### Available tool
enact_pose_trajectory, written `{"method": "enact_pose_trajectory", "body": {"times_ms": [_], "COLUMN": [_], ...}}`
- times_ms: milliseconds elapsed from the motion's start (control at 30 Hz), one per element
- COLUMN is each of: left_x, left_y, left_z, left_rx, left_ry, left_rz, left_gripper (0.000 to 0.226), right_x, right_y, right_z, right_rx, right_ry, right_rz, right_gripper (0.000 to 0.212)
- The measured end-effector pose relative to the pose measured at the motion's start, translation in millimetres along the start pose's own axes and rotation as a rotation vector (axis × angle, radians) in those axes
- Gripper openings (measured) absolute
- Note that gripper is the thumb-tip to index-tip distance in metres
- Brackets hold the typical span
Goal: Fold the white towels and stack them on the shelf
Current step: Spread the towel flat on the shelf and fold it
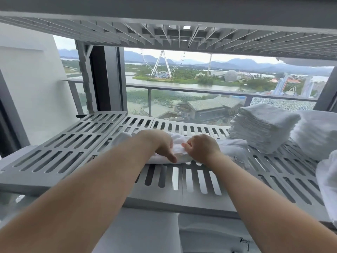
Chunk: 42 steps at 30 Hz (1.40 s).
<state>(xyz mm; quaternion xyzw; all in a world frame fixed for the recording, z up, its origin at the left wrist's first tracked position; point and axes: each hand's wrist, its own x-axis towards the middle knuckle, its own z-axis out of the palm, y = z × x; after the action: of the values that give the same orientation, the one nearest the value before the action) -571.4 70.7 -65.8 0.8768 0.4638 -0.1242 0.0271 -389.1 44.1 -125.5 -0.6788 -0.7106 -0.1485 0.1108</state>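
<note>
Head view: we judge ourselves mid-fold, our left hand (160, 145) and right hand (200, 148) close together, both gripping a white towel (232, 148) lying on the slotted shelf (73, 143). Next it likely needs squaring, then lifting onto the folded stack (262, 128) at right. No writing is legible.

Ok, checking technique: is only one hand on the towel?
No, the left hand and right hand both grip the white towel on the shelf.
</note>
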Motion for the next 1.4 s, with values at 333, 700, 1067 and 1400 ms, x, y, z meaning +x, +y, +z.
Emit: {"method": "enact_pose_trajectory", "body": {"times_ms": [333,700,1067,1400], "left_x": [2,9,38,69], "left_y": [-22,-38,-59,-67], "left_z": [29,29,25,23], "left_rx": [0.429,0.427,0.059,-0.186], "left_ry": [0.282,0.340,0.377,0.201], "left_rz": [-0.019,-0.112,-0.030,-0.060], "left_gripper": [0.031,0.017,0.064,0.082], "right_x": [-34,-46,-25,46], "right_y": [3,22,27,42], "right_z": [7,15,13,31], "right_rx": [0.184,-0.023,0.259,0.286], "right_ry": [0.082,0.210,0.437,-0.007], "right_rz": [0.027,0.213,0.302,0.287], "right_gripper": [0.030,0.016,0.034,0.044]}}
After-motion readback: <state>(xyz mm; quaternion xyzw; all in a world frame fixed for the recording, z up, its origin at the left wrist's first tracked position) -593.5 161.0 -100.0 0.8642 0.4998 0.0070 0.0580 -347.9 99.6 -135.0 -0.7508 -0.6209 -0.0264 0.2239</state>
